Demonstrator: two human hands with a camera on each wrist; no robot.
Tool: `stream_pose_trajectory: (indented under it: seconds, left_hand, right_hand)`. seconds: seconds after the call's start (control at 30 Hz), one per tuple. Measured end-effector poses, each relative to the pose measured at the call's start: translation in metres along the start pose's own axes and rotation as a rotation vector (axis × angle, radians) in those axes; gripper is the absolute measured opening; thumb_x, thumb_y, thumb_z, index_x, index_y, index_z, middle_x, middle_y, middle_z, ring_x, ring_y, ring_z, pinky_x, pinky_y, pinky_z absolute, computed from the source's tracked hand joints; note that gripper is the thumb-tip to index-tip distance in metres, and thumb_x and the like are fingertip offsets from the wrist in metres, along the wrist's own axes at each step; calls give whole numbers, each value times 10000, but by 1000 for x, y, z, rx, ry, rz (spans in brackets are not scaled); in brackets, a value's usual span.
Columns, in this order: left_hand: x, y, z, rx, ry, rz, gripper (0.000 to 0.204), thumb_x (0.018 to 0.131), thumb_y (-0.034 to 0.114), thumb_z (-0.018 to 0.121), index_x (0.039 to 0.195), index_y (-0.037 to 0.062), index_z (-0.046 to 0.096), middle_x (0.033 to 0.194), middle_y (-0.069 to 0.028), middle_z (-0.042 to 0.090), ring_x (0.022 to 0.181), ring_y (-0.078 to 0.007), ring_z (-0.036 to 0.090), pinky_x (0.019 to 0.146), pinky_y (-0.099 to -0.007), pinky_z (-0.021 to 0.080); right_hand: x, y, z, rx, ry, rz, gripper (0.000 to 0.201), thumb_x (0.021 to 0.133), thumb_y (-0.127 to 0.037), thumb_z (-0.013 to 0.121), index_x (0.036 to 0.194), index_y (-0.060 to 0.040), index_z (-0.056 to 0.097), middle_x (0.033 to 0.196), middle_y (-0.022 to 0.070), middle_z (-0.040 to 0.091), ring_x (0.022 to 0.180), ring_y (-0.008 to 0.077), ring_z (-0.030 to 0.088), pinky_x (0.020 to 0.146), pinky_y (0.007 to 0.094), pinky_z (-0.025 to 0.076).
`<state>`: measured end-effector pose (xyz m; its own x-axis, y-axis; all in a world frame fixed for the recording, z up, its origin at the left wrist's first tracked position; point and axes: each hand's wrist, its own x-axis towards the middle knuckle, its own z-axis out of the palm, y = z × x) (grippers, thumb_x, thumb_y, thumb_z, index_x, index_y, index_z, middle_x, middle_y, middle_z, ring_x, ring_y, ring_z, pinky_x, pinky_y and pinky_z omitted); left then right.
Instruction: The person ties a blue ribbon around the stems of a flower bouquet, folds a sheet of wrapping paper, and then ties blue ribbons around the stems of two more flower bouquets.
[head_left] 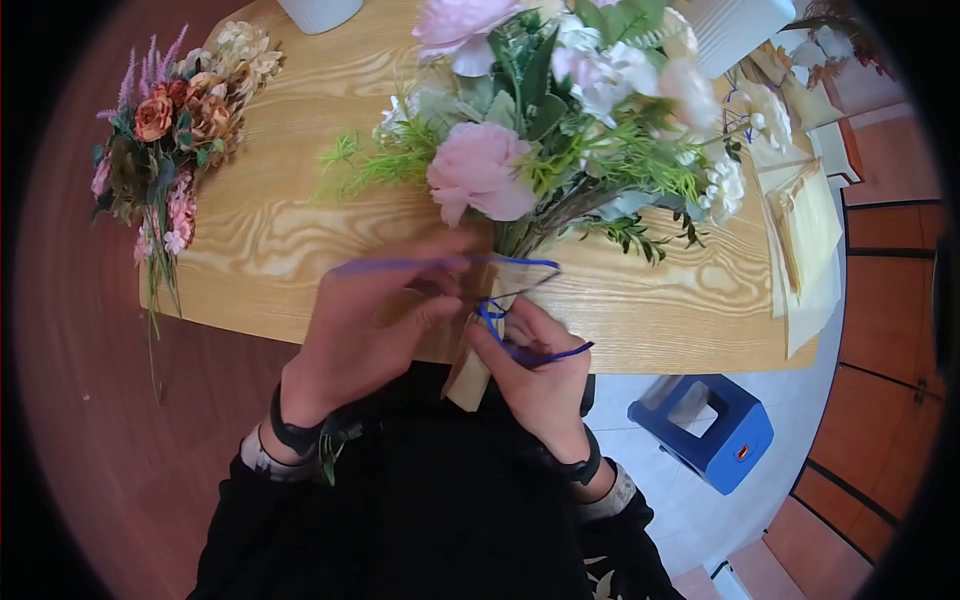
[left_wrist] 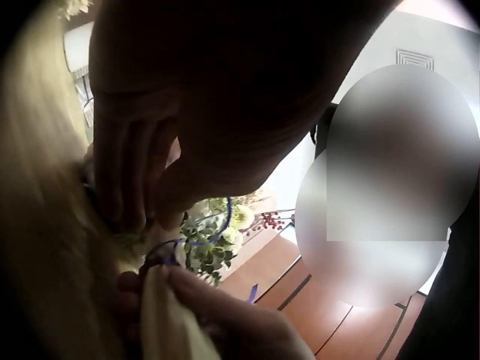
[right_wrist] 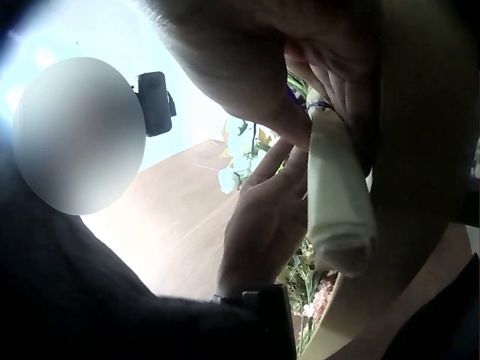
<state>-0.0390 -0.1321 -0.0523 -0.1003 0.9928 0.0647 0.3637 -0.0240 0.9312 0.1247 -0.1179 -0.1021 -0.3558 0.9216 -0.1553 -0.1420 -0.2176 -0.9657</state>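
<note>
A bouquet with a pink flower (head_left: pixel 482 172) and greenery lies over the table, its stems toward the person. Cream wrapping (head_left: pixel 467 382) covers the stem ends; it shows as a pale roll (right_wrist: pixel 339 195) in the right wrist view. A blue ribbon (head_left: pixel 525 262) loops round the wrapped stems, one tail hanging by the right hand. The right hand (head_left: pixel 540 385) grips the wrapped stems just below the ribbon, thumb on the near side. Blurred, the left hand (head_left: pixel 365 320) bends its fingers at the stems' left side and pinches the ribbon, which crosses those fingers.
More artificial flowers (head_left: pixel 153 118) lie at the table's left edge. White containers (head_left: pixel 320 12) stand at the far side. Cream paper sheets (head_left: pixel 806 235) and white flowers (head_left: pixel 768 120) are on the right. A blue stool (head_left: pixel 735 455) stands on the floor at right.
</note>
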Motion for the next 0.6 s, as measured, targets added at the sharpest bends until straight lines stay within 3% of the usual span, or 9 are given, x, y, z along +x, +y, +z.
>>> stream_pose_trajectory:
  seconds: [0.03,0.1,0.2,0.27,0.33,0.43,0.5,0.53,0.6]
  left_hand:
    - [3,-10,2,180,-20,86,200,733,-9,680,930,13,660,883,-94,657,792,-257,646,696,-288,504]
    - [-1,-20,11,162,-22,116,215,722,-35,679,931,17,668,895,-106,651,800,-236,639,692,-295,502]
    - [-7,-27,14,147,-15,146,248,710,-54,679,943,31,679,907,-120,634,816,-232,629,692,-290,499]
    - [-9,-32,16,167,-17,256,200,711,-56,669,893,27,673,892,-116,621,806,-247,623,686,-300,492]
    - [-10,-34,18,206,-25,275,176,722,-51,659,884,19,649,893,-116,604,802,-254,609,688,-309,485]
    - [-8,-31,22,232,-62,235,145,761,-26,628,894,26,599,908,-107,572,785,-276,592,662,-326,475]
    - [-7,-29,21,219,-89,183,136,789,-6,607,913,40,574,923,-99,556,772,-292,588,634,-334,474]
    - [-6,-29,20,170,-103,143,142,796,-2,599,927,45,570,931,-103,551,775,-304,582,639,-344,472]
    - [-6,-31,19,119,-112,102,148,803,2,592,941,50,566,939,-106,546,778,-316,576,645,-354,469]
  right_hand:
    - [-1,1,1,-2,3,-3,332,784,64,677,1102,66,582,829,-19,596,696,-3,485,595,141,381]
    - [-2,2,6,23,62,-17,301,791,55,673,1078,60,580,885,8,625,803,29,551,678,157,438]
    - [-1,6,-1,-48,-3,-41,337,809,69,642,1135,57,556,910,60,657,844,63,594,686,192,476]
    - [-1,14,-1,-102,16,-105,352,811,66,643,1149,56,547,912,65,657,841,69,598,684,192,475]
    - [-2,18,-3,-160,41,-167,366,812,62,645,1162,54,537,914,70,656,837,74,603,683,191,475]
    - [-5,17,-5,-189,-31,-93,383,810,39,661,1169,59,531,964,94,651,860,95,613,695,207,481]
    - [-5,11,8,-19,179,-90,353,788,33,690,1116,43,558,946,89,637,843,109,615,682,217,486]
    - [-3,9,13,-21,177,-92,353,788,33,690,1116,43,558,946,89,637,843,109,615,682,217,486]
    - [3,8,19,169,379,-265,315,745,54,720,1032,34,592,870,82,616,776,102,602,644,215,483]
